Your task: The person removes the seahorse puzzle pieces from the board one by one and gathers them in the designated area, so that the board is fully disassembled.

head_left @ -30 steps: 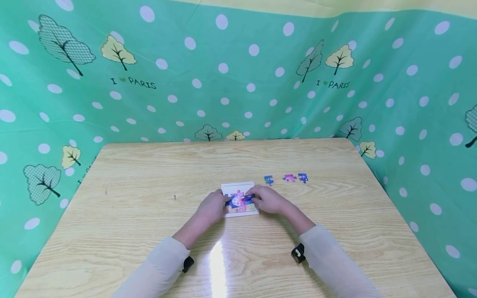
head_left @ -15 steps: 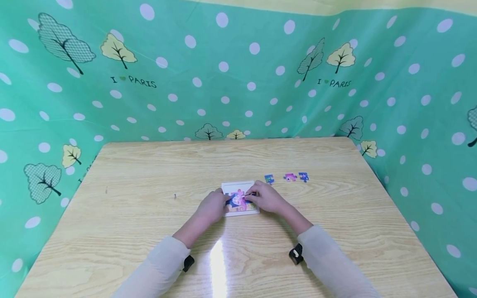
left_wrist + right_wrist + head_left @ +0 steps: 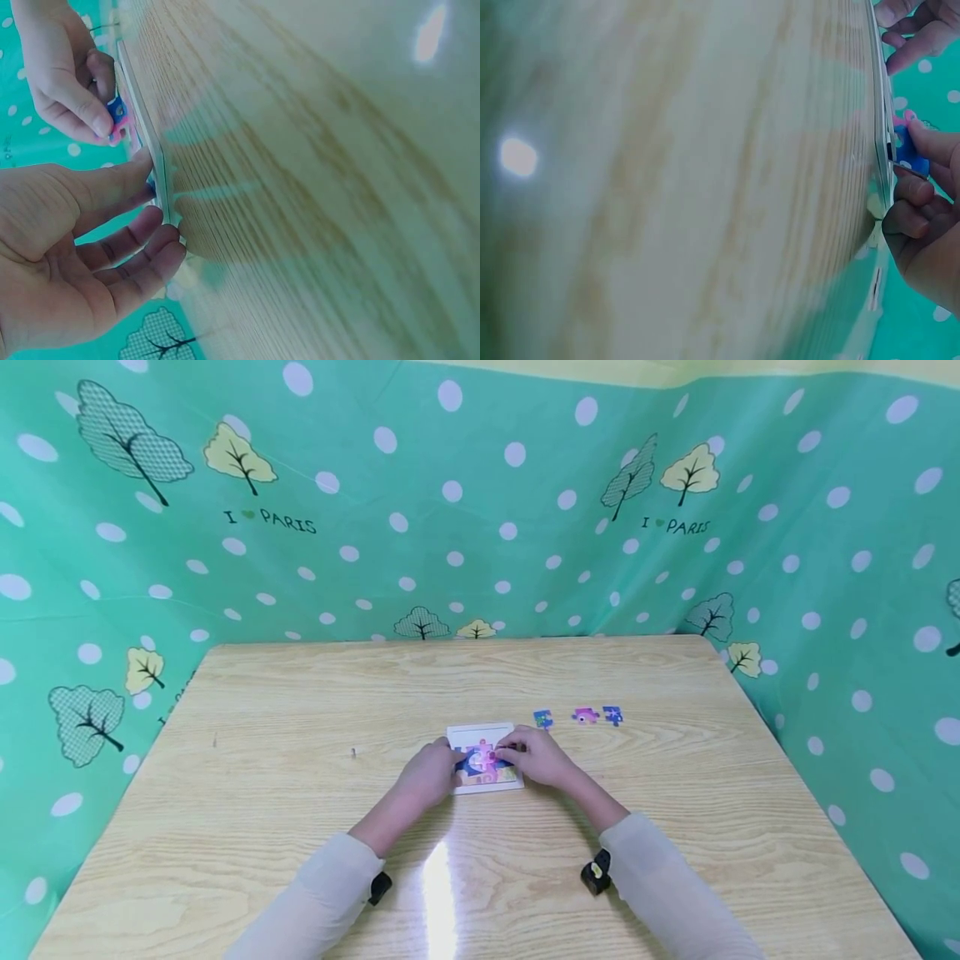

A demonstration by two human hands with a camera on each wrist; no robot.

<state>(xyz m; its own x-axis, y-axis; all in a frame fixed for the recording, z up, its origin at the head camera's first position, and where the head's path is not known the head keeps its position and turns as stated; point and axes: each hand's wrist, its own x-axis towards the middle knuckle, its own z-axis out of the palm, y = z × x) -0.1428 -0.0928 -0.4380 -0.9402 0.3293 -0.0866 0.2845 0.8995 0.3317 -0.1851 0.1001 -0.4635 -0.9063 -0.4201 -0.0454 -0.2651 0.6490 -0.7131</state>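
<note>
A small white-framed puzzle tray (image 3: pixel 480 732) lies on the table, its lower part filled with joined blue, pink and sand-coloured pieces. My left hand (image 3: pixel 425 774) grips the tray's left edge, thumb on top and fingertips along the side in the left wrist view. Over the right part of the tray, my right hand (image 3: pixel 542 757) pinches a blue and pink puzzle piece (image 3: pixel 913 150) between thumb and fingers. In the right wrist view this piece is tilted, close over the tray. My fingers partly cover the picture on both sides.
Behind the tray to the right lie a blue puzzle piece (image 3: pixel 543 718), a pink piece with an eye (image 3: pixel 585 716) and a blue starfish piece (image 3: pixel 612 715). A tiny dark bit (image 3: pixel 353 752) lies left of the tray. A green dotted curtain (image 3: pixel 480 510) hangs behind the wooden table (image 3: pixel 285 860).
My right hand lifts and tilts the blue and pink piece at the tray's right side, its fingers shifting slightly. The left hand keeps its place on the tray.
</note>
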